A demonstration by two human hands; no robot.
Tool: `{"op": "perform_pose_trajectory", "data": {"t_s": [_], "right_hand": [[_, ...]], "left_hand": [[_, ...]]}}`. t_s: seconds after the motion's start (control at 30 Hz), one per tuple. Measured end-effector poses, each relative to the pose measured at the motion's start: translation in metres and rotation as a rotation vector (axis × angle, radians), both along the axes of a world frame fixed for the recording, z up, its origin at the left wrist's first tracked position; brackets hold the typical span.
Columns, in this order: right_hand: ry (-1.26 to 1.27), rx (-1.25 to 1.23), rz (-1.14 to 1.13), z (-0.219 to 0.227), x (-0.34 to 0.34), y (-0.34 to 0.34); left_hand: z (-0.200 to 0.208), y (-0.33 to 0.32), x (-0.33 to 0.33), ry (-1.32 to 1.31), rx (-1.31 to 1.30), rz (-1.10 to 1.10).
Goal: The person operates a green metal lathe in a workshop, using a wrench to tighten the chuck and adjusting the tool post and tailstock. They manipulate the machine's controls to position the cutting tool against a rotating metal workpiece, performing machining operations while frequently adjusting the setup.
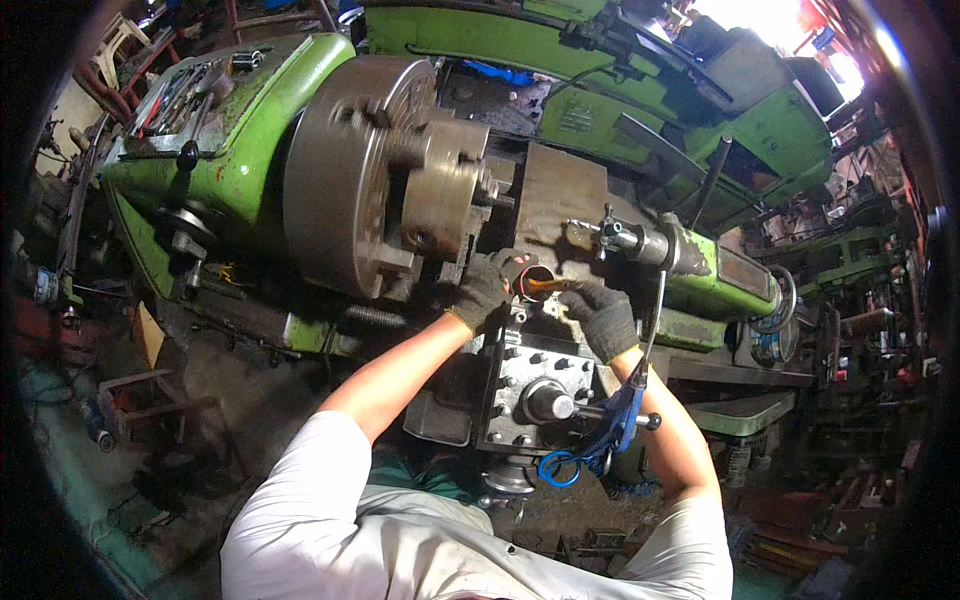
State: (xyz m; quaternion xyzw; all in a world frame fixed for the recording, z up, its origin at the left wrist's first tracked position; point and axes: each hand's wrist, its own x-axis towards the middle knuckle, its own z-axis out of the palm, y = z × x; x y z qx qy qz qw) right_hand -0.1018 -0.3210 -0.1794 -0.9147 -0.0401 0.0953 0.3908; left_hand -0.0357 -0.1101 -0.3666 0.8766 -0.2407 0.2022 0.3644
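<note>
My left hand, in a dark knit glove, is closed around the side of a small round can with a reddish rim. A dark glove also covers my right hand. Its fingers pinch a short orange-brown stick, like a brush handle, whose far end reaches into the can's mouth. What is at that end, I cannot make out. Both hands are over the lathe's carriage, just beyond the square tool post. To their left is the large lathe chuck with a round metal workpiece, blurred at its edges.
The green tailstock holds a drill chuck pointing left, close beyond my right hand. A blue air gun with a coiled hose hangs beside my right forearm. Loose tools lie on the green headstock.
</note>
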Motion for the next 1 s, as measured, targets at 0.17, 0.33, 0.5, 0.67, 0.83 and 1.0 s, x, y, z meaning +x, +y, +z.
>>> {"op": "perform_pose_trajectory", "data": {"t_s": [0.17, 0.33, 0.5, 0.67, 0.83, 1.0], "right_hand": [[-0.214, -0.116, 0.045, -0.017, 0.011, -0.011], [-0.551, -0.536, 0.386, 0.02, 0.019, 0.001], [-0.534, -0.602, 0.362, 0.021, 0.017, -0.004], [-0.398, -0.598, 0.187, -0.003, 0.011, 0.002], [-0.534, -0.719, 0.389, 0.014, 0.024, 0.012], [-0.58, -0.618, 0.256, 0.021, 0.027, 0.01]], "left_hand": [[0.016, -0.007, 0.006, -0.245, -0.116, 0.058], [0.033, -0.006, 0.011, -0.039, -0.374, 0.017], [0.049, -0.014, 0.009, -0.046, -0.29, 0.007], [0.018, -0.014, 0.004, 0.063, -0.269, -0.058], [0.012, -0.008, 0.0, 0.311, -0.095, -0.05], [0.013, -0.004, 0.008, 0.277, 0.091, -0.063]]}}
